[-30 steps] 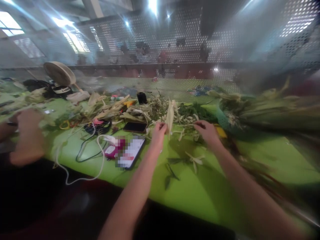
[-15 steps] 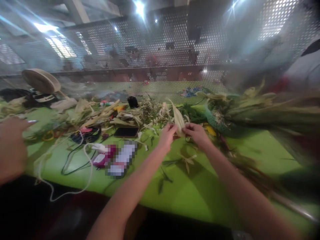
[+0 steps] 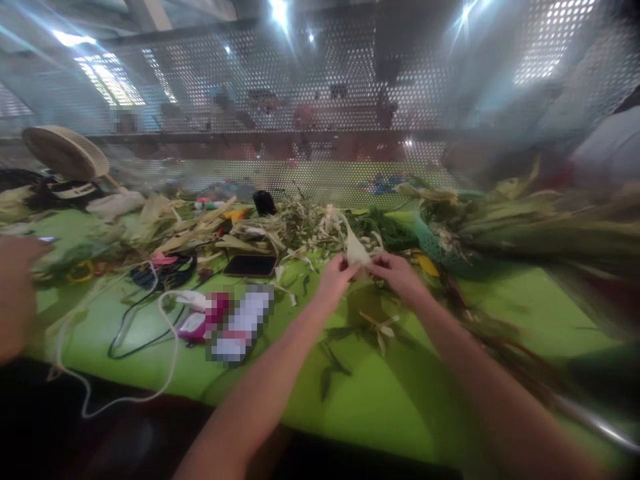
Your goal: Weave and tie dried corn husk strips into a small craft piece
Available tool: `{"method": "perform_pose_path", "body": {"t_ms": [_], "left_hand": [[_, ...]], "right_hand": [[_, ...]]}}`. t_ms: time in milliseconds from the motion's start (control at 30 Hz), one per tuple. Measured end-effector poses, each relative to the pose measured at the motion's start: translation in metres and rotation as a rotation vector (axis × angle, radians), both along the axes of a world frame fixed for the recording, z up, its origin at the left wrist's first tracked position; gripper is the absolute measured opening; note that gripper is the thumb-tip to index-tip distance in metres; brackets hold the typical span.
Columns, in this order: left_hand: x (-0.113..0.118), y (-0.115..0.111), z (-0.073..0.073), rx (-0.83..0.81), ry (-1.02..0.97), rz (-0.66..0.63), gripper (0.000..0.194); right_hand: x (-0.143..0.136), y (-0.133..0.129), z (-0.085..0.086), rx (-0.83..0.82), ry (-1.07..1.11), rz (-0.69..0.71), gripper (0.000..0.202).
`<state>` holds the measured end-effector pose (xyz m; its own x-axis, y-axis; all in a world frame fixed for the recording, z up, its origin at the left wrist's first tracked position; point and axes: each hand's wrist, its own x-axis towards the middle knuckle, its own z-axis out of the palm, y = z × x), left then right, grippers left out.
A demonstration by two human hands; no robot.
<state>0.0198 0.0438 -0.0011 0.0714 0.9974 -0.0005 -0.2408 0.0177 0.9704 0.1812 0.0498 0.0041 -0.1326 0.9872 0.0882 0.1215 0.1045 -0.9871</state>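
Note:
Between my two hands, above the green table (image 3: pixel 400 413), is a pale corn husk (image 3: pixel 356 249) with its pointed tip upward. My left hand (image 3: pixel 337 277) pinches the husk's lower left edge. From the other side, my right hand (image 3: pixel 395 272) pinches the lower right edge with thumb and fingers. Below the hands lie a split scrap of husk (image 3: pixel 383 325) and some dark green leaves (image 3: pixel 331 370). Behind them spreads a heap of dry husks and plant bits (image 3: pixel 310 220).
On the left are a dark phone (image 3: pixel 250 265), a blurred-out phone-like device (image 3: pixel 243 325), a magenta box (image 3: pixel 206 321) and a white cable (image 3: pixel 173 353). Another person's hand (image 3: pixel 15 287) is at the left edge. A teal basket (image 3: pixel 434 243) and long green stalks (image 3: pixel 530 223) occupy the right.
The husk has tilted and its lower part has gathered between my fingers, its tip now lower. The view has shifted slightly; my hands stay close together.

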Motion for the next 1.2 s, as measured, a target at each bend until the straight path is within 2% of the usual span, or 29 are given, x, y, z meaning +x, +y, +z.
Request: {"method": "perform_pose_path", "body": {"t_ms": [333,500,767,900,967,1033,1133,1200], "left_hand": [[-0.006,-0.002,0.002,-0.018,0.116,-0.121,0.033],[-0.007,-0.001,-0.002,-0.023,0.071,-0.046,0.027],[-0.008,0.001,-0.005,-0.030,0.026,-0.057,0.030],[-0.008,-0.001,-0.002,-0.021,-0.012,-0.022,0.036],[-0.007,-0.002,0.001,-0.027,-0.026,0.051,0.041],[-0.007,-0.005,0.004,-0.039,-0.035,0.071,0.042],[-0.005,-0.007,0.004,-0.061,-0.064,-0.028,0.037],[-0.004,-0.007,0.001,-0.059,-0.100,-0.074,0.035]], "right_hand": [[-0.002,-0.004,0.005,-0.013,-0.049,-0.002,0.028],[-0.004,-0.006,0.004,-0.042,-0.034,0.017,0.030],[-0.006,-0.004,-0.002,-0.053,0.029,0.044,0.029],[-0.006,-0.005,-0.001,0.105,-0.016,-0.014,0.021],[-0.005,-0.006,0.000,0.233,-0.098,-0.094,0.016],[-0.004,-0.008,0.001,0.351,-0.211,-0.149,0.014],[-0.004,-0.011,0.001,0.493,-0.350,-0.142,0.019],[-0.005,-0.012,-0.001,0.533,-0.392,-0.104,0.023]]}}
